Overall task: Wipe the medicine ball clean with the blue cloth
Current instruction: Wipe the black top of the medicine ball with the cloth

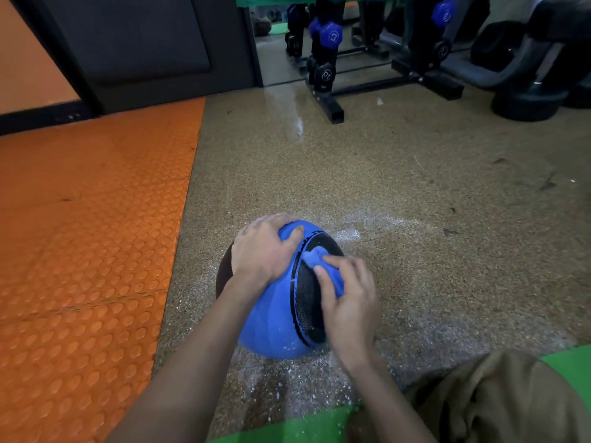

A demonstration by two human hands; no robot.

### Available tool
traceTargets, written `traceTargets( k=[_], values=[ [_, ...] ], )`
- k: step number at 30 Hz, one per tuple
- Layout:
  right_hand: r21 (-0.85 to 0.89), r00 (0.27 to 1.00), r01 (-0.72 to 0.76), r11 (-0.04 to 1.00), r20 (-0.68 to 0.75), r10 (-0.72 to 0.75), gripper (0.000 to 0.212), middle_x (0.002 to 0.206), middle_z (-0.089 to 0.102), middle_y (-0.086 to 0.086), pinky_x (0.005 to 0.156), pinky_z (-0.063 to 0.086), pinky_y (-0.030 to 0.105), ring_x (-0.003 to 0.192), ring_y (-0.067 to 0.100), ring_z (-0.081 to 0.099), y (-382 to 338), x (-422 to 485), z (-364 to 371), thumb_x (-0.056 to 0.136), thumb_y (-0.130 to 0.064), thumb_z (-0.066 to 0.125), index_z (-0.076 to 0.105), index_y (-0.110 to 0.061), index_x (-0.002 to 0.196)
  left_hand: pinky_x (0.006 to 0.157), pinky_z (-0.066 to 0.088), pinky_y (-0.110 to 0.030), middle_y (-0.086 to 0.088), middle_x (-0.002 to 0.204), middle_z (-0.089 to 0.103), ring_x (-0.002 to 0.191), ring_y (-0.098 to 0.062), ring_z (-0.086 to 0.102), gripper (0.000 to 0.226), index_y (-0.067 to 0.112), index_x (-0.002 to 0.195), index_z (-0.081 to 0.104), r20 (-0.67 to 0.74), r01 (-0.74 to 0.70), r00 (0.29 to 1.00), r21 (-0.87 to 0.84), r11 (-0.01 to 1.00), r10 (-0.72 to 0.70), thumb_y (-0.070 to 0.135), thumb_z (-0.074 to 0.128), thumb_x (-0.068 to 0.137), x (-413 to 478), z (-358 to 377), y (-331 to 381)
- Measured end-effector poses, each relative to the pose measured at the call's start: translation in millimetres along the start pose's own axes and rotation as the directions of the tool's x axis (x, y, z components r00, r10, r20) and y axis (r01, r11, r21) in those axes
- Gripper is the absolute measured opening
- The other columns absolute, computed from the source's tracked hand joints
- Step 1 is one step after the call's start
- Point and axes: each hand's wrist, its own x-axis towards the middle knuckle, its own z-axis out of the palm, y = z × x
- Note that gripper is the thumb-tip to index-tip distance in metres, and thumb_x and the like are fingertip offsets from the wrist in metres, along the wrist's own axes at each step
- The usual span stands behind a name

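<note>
Blue cloth (323, 266) mostly under right hand (350, 302)

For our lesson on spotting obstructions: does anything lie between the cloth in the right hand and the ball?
Nothing visible does. The right hand presses the blue cloth straight onto the black panel of the ball; the left hand rests on its top, clear of the cloth.
</note>
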Motion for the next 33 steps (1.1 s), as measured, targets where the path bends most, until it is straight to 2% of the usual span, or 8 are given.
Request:
traceTargets(
  k=[6,10,13,18,20,25,27,33],
  values=[
    [0.134,0.936,-0.352,0.927,0.063,0.346,0.004,0.093,0.064,0.002,0.07,0.041,0.029,0.086,0.024,0.06,38.4,20.3,-1.6,0.088,-0.021,0.059,0.061,-0.018,0.089,0.109,0.026,-0.03,0.011,0.137,0.051,0.13,-0.013,0.041,0.039,0.033,0.126,0.057,-0.033,-0.002,0.999,0.025,1.0,0.003,0.047,0.045,0.092,-2.6,4.9,4.0],
    [0.057,0.99,-0.141,0.988,-0.016,0.143,0.015,0.093,0.06,0.0,0.071,0.036,0.022,0.083,0.016,0.055,9.2,4.2,-8.6,0.088,-0.029,0.057,0.063,-0.016,0.091,0.108,0.027,-0.031,0.009,0.134,0.054,0.127,-0.014,0.043,0.036,0.033,0.123,0.058,-0.04,-0.001,0.999,0.036,0.999,0.003,0.045,0.046,0.092,-1.8,8.1,9.5],
    [0.024,0.999,-0.024,0.999,0.022,0.023,0.024,0.093,0.058,-0.004,0.07,0.037,0.02,0.084,0.011,0.051,-6.6,-4.2,-6.4,0.087,-0.039,0.049,0.063,-0.021,0.095,0.109,0.028,-0.032,0.009,0.134,0.054,0.127,-0.014,0.044,0.035,0.032,0.123,0.059,-0.033,-0.012,0.999,0.029,1.0,0.013,0.044,0.046,0.092,-1.4,8.4,8.3],
    [0.112,0.952,-0.307,0.945,0.054,0.302,0.007,0.093,0.063,0.001,0.074,0.043,0.034,0.087,0.024,0.059,32.6,19.5,-3.1,0.088,-0.024,0.06,0.062,-0.018,0.09,0.109,0.027,-0.031,0.01,0.136,0.053,0.129,-0.014,0.043,0.038,0.033,0.125,0.058,-0.045,0.015,0.999,0.016,1.0,-0.015,0.046,0.045,0.092,-0.8,7.4,4.4],
    [0.105,0.936,-0.351,0.93,0.052,0.348,0.005,0.094,0.064,0.003,0.073,0.041,0.031,0.087,0.026,0.059,33.6,20.9,-4.9,0.087,-0.021,0.061,0.062,-0.017,0.089,0.109,0.025,-0.031,0.01,0.135,0.053,0.129,-0.014,0.042,0.037,0.033,0.125,0.058,-0.054,0.028,0.998,0.017,0.999,-0.027,0.046,0.045,0.092,-1.4,8.4,6.0],
    [0.036,0.998,-0.063,0.997,0.014,0.062,0.024,0.094,0.057,-0.005,0.072,0.037,0.021,0.085,0.011,0.051,-6.7,-5.7,-4.4,0.087,-0.04,0.05,0.062,-0.021,0.094,0.108,0.025,-0.031,0.01,0.135,0.054,0.129,-0.014,0.042,0.036,0.034,0.124,0.058,-0.051,0.034,0.998,0.018,0.999,-0.033,0.044,0.045,0.092,-0.5,7.9,6.3],
    [0.036,0.999,-0.046,0.998,0.014,0.046,0.024,0.093,0.057,-0.006,0.071,0.036,0.019,0.085,0.009,0.049,-2.7,-4.3,-1.6,0.087,-0.042,0.048,0.061,-0.023,0.095,0.108,0.026,-0.032,0.01,0.133,0.055,0.128,-0.014,0.043,0.035,0.035,0.123,0.058,-0.049,0.037,0.998,0.01,0.999,-0.037,0.044,0.044,0.092,-0.8,6.8,4.7],
    [0.163,0.924,-0.383,0.909,0.046,0.381,0.006,0.093,0.062,0.002,0.076,0.045,0.037,0.087,0.024,0.059,34.3,13.7,-2.0,0.088,-0.023,0.059,0.06,-0.018,0.09,0.108,0.025,-0.032,0.009,0.135,0.054,0.129,-0.015,0.041,0.036,0.033,0.125,0.057,-0.092,0.075,0.993,0.017,0.997,-0.074,0.044,0.042,0.093,-3.5,9.9,6.5]
  ],
)
